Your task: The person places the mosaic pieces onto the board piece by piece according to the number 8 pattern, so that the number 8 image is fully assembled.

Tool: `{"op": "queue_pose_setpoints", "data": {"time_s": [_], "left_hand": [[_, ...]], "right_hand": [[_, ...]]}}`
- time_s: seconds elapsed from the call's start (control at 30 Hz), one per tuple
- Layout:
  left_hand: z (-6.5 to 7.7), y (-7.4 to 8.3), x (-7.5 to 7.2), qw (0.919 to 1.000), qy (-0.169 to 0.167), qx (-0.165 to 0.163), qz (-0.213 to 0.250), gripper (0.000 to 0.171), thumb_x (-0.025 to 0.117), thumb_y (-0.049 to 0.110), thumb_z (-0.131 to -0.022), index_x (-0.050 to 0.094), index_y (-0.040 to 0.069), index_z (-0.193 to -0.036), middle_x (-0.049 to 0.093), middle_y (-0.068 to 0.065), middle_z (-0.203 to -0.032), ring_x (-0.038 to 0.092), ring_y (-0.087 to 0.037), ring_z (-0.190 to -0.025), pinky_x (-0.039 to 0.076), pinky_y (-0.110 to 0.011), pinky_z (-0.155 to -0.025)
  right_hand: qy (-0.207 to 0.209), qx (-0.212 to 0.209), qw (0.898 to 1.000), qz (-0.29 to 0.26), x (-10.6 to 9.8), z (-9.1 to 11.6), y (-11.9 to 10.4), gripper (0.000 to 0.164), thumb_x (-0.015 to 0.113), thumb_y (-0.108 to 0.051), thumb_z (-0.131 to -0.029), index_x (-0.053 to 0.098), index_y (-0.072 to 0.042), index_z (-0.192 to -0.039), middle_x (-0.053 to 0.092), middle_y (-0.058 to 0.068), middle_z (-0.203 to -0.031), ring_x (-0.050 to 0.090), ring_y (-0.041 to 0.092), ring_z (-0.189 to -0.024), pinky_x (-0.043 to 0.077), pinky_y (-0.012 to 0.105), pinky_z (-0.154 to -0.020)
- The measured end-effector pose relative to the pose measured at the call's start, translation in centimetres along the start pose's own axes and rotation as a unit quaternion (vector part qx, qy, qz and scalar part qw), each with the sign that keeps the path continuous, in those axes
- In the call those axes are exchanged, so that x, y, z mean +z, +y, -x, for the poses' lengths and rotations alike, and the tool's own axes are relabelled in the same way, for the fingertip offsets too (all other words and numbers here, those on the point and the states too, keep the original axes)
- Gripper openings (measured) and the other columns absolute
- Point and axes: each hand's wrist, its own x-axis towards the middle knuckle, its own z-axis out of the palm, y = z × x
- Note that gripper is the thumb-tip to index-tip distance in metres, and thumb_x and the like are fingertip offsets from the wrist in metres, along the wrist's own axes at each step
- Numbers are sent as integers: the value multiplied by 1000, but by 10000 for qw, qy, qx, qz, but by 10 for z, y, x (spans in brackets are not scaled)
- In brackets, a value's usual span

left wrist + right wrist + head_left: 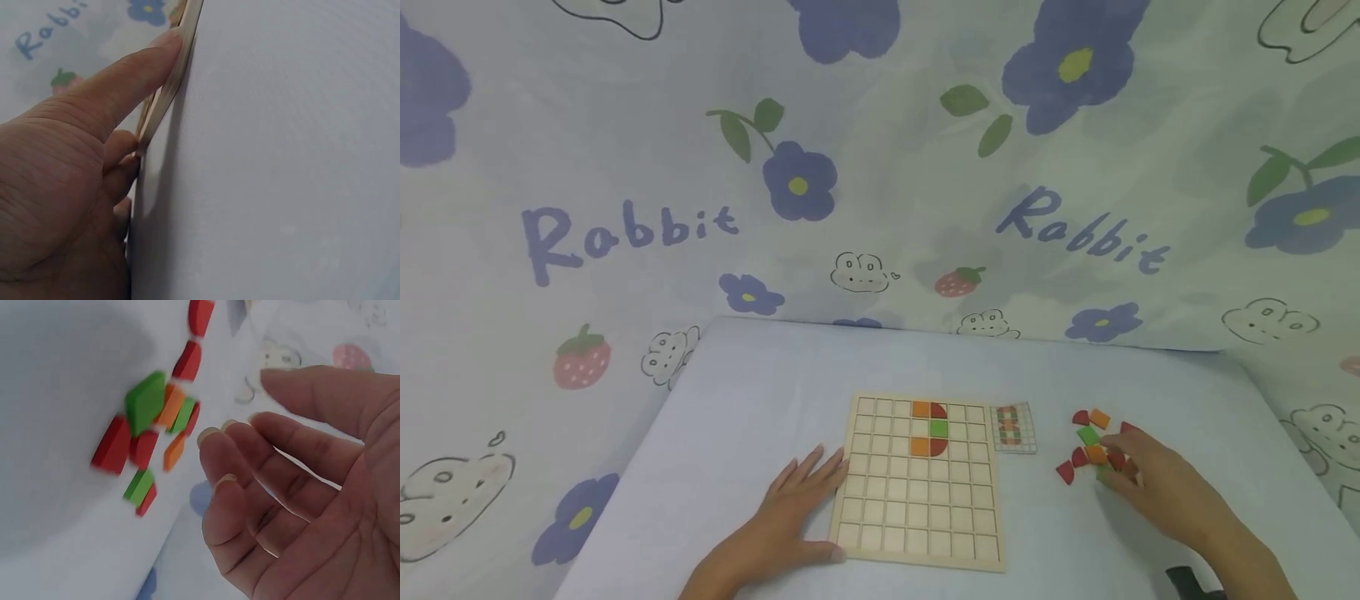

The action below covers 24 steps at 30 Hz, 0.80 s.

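Observation:
A wooden grid board (917,562) lies on the table. In its upper middle cells sit two orange squares (921,448), two red quarter-circle pieces (938,448) and one green square (938,428). My left hand (782,521) rests at the board's left edge, fingers spread; in the left wrist view the thumb (134,75) touches its side. Over a loose cluster of pieces hovers my right hand (1176,487), with nothing between its loosely bent fingers in the right wrist view. Near those fingers lie a green piece (145,403), an orange piece (170,406) and several red pieces (113,447).
A small pattern card (1030,429) lies against the board's right edge. White cloth covers the table (737,392). Behind it hangs a curtain (895,183) printed with flowers and rabbits. A dark object (1187,582) shows at the front edge beside the right forearm.

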Motion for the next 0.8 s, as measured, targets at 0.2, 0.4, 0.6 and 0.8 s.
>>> {"op": "queue_pose_setpoints", "data": {"time_s": [0.2,0.4,0.6,0.8], "left_hand": [[1,0,-1,10000,13,26,-37,105,76,63,-82,34,14,-165,20,3,-173,7,-32,-160,-18,-23,-122],[0,1,0,10000,-64,-36,18,105,75,64,-82,34,14,-164,19,3,-173,5,-30,-160,-18,-23,-121],[1,1,0,9999,-75,-86,33,105,75,65,-82,33,15,-165,19,4,-173,5,-30,-160,-19,-22,-121],[0,2,-1,9999,-99,-55,67,106,74,65,-82,32,15,-165,19,4,-173,4,-30,-160,-19,-22,-121]], "right_hand": [[-315,369,9988,117,-3,-1,23,43,79,-17,-93,66,3,-129,67,8,-111,63,21,-88,62,41,-72],[-497,582,9970,116,3,-1,37,39,77,-16,-94,67,4,-126,68,8,-108,63,23,-90,62,46,-76],[-514,623,9965,215,13,0,42,30,77,-14,-93,70,-1,-119,67,3,-102,61,23,-89,61,53,-81],[-539,978,9936,144,15,0,45,45,79,-35,-93,68,3,-116,69,5,-99,63,25,-88,61,55,-81]]}}
